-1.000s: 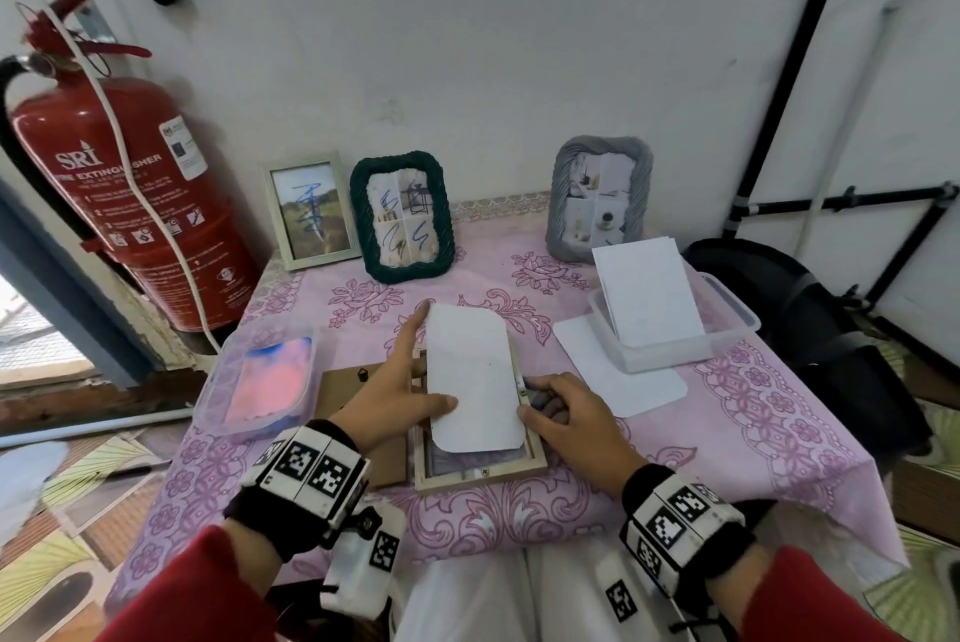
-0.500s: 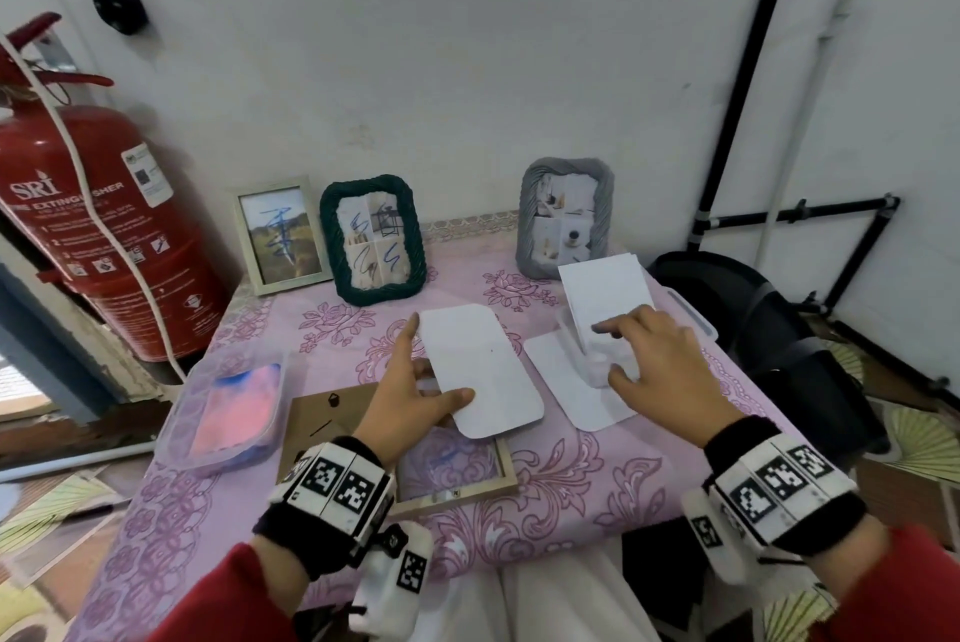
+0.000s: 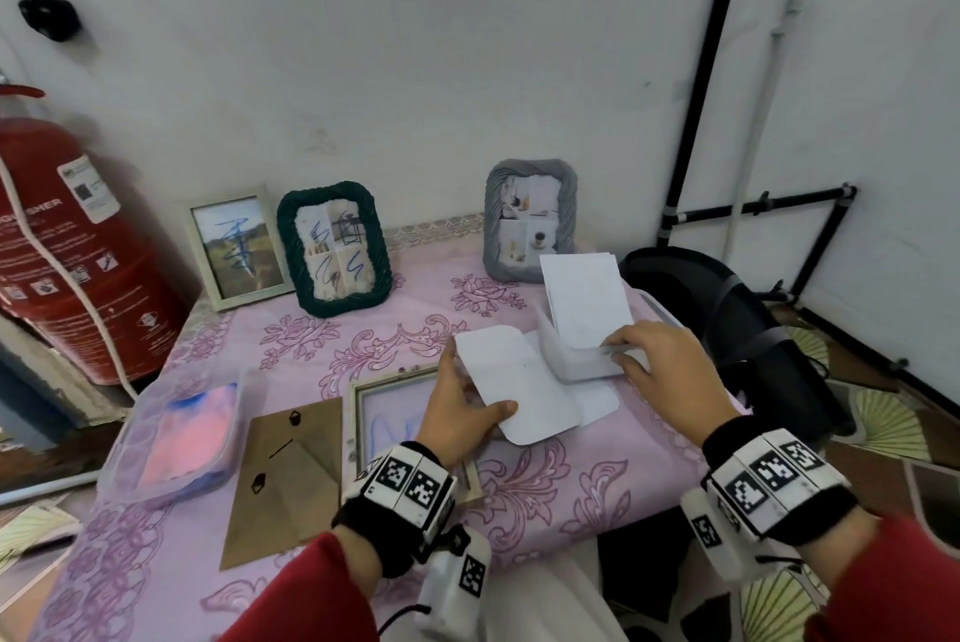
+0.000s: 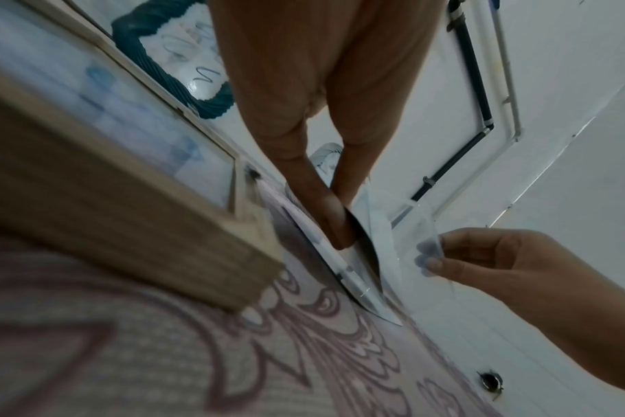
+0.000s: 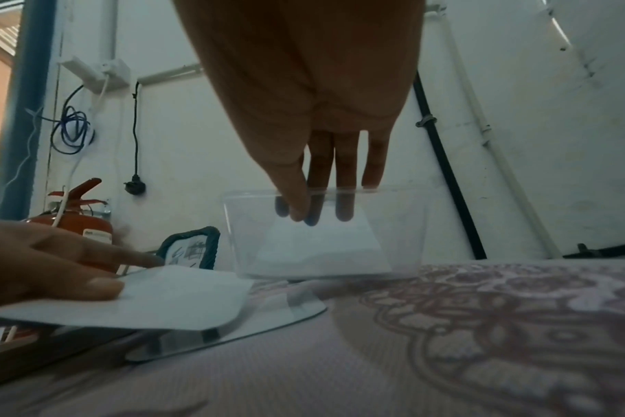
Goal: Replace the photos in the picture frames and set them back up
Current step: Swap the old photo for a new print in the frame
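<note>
Over the open frame, left hand pinches a white card; right hand grips the clear tub

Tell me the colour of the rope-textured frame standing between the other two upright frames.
Dark green frame, clearest in the head view.

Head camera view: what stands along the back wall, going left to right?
Fire extinguisher → white frame → green frame → grey frame → black pipes.
</note>
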The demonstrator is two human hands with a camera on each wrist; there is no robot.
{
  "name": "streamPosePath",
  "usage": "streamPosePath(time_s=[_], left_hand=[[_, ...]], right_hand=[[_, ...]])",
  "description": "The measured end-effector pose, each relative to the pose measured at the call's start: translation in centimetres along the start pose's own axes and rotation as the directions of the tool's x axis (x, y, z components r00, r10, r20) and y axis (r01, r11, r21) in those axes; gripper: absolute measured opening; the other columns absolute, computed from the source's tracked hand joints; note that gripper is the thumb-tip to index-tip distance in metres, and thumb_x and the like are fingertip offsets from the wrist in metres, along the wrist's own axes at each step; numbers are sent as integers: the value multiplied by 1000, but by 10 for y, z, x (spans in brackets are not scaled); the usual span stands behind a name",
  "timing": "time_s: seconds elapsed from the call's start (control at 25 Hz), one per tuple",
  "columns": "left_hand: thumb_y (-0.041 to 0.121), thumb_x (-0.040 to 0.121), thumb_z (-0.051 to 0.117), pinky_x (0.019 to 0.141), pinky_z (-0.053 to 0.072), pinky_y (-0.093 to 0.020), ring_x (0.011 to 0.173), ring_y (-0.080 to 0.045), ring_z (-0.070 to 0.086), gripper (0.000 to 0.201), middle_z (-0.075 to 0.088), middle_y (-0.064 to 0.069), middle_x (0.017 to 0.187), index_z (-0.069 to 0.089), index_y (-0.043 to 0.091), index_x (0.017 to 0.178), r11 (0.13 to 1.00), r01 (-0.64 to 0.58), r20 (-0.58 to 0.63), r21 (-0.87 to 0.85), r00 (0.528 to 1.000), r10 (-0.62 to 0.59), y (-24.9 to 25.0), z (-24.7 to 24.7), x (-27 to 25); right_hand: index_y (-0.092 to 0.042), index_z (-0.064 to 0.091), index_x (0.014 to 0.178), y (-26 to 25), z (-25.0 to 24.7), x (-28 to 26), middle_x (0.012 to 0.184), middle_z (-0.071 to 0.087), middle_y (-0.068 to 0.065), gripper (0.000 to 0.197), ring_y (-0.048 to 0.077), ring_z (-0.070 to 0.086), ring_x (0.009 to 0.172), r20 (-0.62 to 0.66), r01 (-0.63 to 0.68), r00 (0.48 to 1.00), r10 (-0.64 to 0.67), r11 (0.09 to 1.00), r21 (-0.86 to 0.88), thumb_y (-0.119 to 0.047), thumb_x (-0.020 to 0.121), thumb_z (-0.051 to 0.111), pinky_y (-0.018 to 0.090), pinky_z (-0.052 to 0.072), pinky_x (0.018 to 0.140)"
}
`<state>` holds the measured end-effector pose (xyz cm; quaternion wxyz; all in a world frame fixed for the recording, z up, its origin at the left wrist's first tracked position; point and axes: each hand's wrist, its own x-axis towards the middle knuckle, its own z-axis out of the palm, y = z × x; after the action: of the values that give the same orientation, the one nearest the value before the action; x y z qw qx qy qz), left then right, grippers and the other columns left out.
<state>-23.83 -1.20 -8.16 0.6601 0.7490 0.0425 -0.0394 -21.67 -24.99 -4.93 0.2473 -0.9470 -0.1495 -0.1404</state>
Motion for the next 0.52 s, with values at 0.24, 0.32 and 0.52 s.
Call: streamPosePath(time_s=[0.24,0.32,0.52], left_hand=[[-14,74,67,63,56,-32,101,-28,54,103,50,-12,109,5,20,148,995,54,-5,-80,998,-55,2,29,20],[-10,72,71,71,56,-40,100,-30,56,108,51,-14,108,3,21,149,997,73,-14,-21,997,-73,1,35,24],[-3,66,79,84,54,-47,97,-37,62,98,56,-6,90,20,10,143,993,56,-22,103,998,-54,-4,39,27]], right_hand=[[-18,70,97,8,-4,-1,98,70,-5,15,16,62,98,16,18,1000,-18,1000,14,-12,86,61,42,44,91],[-21,70,96,10,-2,-2,98,69,-8,15,15,61,99,37,24,999,-24,1000,-5,-13,86,61,40,43,91],[-27,68,92,14,6,-7,94,67,-13,18,11,58,96,36,15,999,-14,999,-29,-12,85,61,26,27,80]])
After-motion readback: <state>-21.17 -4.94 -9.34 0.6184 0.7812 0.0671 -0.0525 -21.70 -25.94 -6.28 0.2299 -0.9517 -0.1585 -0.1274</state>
